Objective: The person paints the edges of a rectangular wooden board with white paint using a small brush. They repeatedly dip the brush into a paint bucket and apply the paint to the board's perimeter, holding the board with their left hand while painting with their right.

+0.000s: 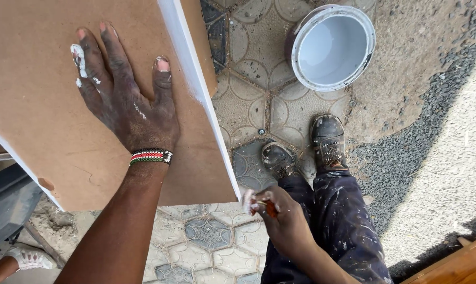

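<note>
My left hand lies flat on the brown board, fingers spread and pressed down — probably to steady it, since the board overhangs whatever carries it. Its near edge is coated white. My right hand hangs low by my thigh, pinched around a small brush; the bristles look white, though they're blurred, so I can't be sure. 1 paint bucket stands open on the patterned paving, close ahead of my 2 boots — within easy reach. 1 board, 1 brush, 1 bucket, 1 beaded wristband.
</note>
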